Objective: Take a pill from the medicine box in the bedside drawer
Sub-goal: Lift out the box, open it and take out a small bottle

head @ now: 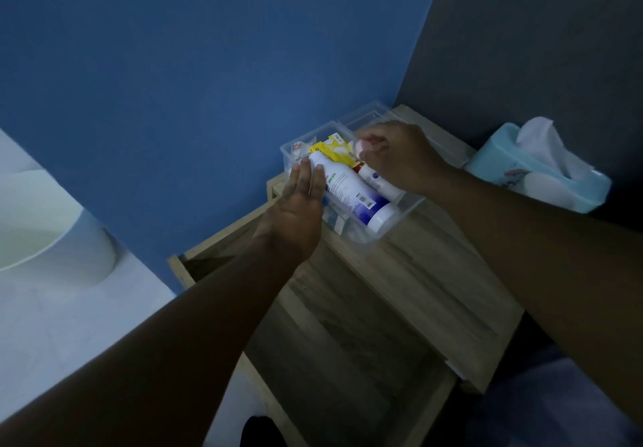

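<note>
A clear plastic medicine box (405, 208) stands on top of the wooden bedside table (417, 272), near the blue wall. Its clear lid (368, 114) lies open behind it. Inside lie a large white bottle with a blue band (351, 192), a smaller white bottle (377, 182) and a yellow packet (330, 149). My left hand (295, 210) rests flat against the box's left side, fingers touching the large bottle. My right hand (396, 158) hovers over the box with fingers pinched on a small pale item, too small to identify.
The drawer (348, 359) below the tabletop stands pulled out toward me. A light blue tissue box (536, 168) with a white tissue sticking up sits at the right. A white rounded object (52, 231) rests on a pale surface at the left.
</note>
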Action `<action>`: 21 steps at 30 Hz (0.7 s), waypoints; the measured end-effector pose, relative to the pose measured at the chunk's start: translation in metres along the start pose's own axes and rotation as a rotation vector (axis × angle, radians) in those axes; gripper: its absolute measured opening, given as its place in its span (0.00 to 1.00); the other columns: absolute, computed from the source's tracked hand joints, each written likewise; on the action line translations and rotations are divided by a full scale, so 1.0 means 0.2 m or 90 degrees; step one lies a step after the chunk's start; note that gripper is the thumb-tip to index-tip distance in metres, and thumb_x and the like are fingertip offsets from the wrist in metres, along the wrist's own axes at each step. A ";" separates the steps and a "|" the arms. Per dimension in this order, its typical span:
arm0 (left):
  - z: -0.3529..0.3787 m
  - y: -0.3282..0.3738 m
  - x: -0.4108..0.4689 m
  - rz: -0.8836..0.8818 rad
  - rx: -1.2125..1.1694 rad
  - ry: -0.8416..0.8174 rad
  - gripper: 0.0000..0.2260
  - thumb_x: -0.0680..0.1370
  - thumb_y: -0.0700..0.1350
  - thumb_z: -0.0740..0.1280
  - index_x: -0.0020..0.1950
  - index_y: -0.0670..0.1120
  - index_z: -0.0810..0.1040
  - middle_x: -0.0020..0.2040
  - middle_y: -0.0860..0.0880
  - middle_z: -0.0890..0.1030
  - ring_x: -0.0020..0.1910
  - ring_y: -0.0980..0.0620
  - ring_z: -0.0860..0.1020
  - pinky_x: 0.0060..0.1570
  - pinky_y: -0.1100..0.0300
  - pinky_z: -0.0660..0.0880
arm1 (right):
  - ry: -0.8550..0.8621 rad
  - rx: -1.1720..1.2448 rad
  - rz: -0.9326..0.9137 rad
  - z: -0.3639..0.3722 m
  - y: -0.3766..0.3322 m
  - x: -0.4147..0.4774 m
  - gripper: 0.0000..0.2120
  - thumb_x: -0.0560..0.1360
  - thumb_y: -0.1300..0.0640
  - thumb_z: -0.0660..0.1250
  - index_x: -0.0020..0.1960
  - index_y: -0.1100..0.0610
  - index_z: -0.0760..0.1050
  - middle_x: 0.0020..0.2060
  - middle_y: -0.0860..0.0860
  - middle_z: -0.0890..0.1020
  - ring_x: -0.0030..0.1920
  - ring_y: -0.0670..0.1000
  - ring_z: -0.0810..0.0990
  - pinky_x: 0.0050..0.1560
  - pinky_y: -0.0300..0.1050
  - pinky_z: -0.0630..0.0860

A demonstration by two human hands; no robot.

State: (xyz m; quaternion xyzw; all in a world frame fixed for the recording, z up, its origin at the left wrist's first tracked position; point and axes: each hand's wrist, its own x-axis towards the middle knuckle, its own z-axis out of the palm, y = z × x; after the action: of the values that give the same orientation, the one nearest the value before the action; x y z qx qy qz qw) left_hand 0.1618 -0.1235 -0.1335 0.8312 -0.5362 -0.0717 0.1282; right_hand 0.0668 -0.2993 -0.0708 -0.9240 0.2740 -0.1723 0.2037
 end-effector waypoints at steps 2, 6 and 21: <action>-0.04 0.02 -0.01 -0.011 0.005 -0.033 0.34 0.79 0.35 0.56 0.80 0.41 0.40 0.80 0.40 0.39 0.80 0.42 0.41 0.76 0.51 0.52 | 0.014 0.005 0.010 -0.05 -0.01 -0.07 0.10 0.77 0.57 0.66 0.53 0.58 0.84 0.46 0.56 0.87 0.47 0.55 0.85 0.50 0.47 0.79; -0.18 0.07 0.03 -0.030 0.061 -0.117 0.37 0.77 0.40 0.61 0.80 0.42 0.44 0.81 0.41 0.43 0.80 0.40 0.41 0.77 0.44 0.46 | 0.016 0.000 0.051 -0.16 -0.03 -0.20 0.15 0.80 0.56 0.63 0.65 0.55 0.79 0.59 0.60 0.79 0.55 0.58 0.82 0.62 0.51 0.76; -0.44 0.62 -0.21 -0.189 -1.109 -0.017 0.09 0.82 0.46 0.63 0.52 0.44 0.81 0.46 0.47 0.84 0.49 0.51 0.83 0.53 0.59 0.80 | 0.003 0.022 -0.112 -0.63 -0.26 -0.61 0.11 0.76 0.63 0.69 0.58 0.64 0.82 0.48 0.57 0.83 0.49 0.54 0.81 0.54 0.49 0.77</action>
State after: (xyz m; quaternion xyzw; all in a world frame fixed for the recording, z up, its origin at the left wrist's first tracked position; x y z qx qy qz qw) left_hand 0.0583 -0.1213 -0.0145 0.4985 -0.1794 -0.4801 0.6991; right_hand -0.0613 -0.2253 0.0368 -0.9404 0.1890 -0.1967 0.2031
